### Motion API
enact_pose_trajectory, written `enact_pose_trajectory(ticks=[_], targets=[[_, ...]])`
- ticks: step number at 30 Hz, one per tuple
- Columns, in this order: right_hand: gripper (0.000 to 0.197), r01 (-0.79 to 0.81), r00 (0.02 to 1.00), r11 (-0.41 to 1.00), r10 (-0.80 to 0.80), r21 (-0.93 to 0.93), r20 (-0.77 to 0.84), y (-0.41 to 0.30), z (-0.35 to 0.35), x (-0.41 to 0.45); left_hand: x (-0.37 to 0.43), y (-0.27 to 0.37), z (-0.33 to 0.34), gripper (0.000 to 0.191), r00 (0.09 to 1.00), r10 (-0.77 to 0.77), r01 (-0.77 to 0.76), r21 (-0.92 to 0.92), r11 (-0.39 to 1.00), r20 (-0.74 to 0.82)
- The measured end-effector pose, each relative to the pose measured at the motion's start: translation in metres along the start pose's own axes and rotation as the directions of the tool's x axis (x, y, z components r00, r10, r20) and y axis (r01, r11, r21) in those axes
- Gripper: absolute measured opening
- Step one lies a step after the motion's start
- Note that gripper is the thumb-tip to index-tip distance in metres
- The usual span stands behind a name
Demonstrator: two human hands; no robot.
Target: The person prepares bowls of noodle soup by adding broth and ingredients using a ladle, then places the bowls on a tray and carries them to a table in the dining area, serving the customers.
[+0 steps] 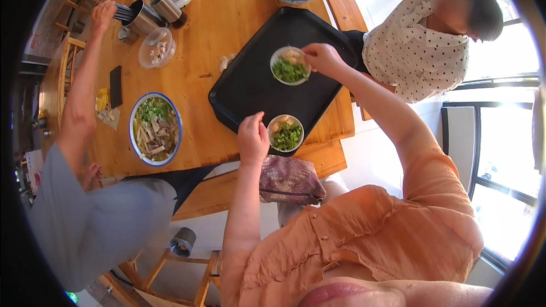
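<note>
At the far rim of a small white bowl (291, 80) with green herbs and pale pieces, my right hand (326, 59) pinches with thumb and fingertips. This bowl is over a black tray (251, 81). My left hand (254, 138) is beside a second small bowl (300, 140) of similar contents at the tray's near end. Its fingers point away from me, and whether they grip the bowl is hidden. A purple patterned zip pouch (292, 179) lies below the tray's near end, close to my left forearm.
Two large blue-rimmed bowls of food, one at left (181, 132) and one at the far edge (294, 2), stand on the wooden table (204, 21). A clear plastic tub (147, 57) and a dark phone (115, 86) are at left. One person's hand (103, 15) holds chopsticks (123, 13); another person sits at right.
</note>
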State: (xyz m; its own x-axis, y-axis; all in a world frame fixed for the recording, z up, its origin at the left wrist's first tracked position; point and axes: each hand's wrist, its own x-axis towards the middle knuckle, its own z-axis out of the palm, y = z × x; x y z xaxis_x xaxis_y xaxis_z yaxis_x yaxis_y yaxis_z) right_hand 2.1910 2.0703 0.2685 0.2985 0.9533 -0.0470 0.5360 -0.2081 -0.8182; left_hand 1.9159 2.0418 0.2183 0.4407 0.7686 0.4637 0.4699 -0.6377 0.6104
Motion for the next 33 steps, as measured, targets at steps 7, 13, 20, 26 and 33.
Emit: enact_pose_trajectory(ticks=[7,13,20,26,33], targets=[[0.032,0.056,0.922,0.990,-0.101,-0.128,-0.373,-0.060,0.049,0.134,0.006,-0.014,-0.001,0.025,0.983,0.133,-0.141,0.054,0.989,0.127],[0.046,-0.190,0.908,0.954,0.080,-0.232,-0.412,-0.069,0.089,0.195,0.010,-0.017,-0.007,0.024,0.976,0.124,-0.135,0.051,0.990,0.178],[0.034,-0.115,0.877,0.959,-0.024,-0.258,-0.481,-0.047,0.079,0.178,0.011,-0.015,0.003,0.022,0.954,0.144,-0.163,0.052,0.985,0.264],[0.022,0.522,0.669,0.783,-0.622,-0.339,-0.406,-0.029,0.076,0.055,0.011,-0.007,-0.001,0.020,0.961,0.125,-0.156,0.111,0.981,0.248],[0.040,0.353,0.854,0.739,-0.505,-0.574,-0.124,0.027,0.020,-0.114,0.013,0.020,-0.015,0.018,0.967,0.065,-0.116,0.198,0.973,0.248]])
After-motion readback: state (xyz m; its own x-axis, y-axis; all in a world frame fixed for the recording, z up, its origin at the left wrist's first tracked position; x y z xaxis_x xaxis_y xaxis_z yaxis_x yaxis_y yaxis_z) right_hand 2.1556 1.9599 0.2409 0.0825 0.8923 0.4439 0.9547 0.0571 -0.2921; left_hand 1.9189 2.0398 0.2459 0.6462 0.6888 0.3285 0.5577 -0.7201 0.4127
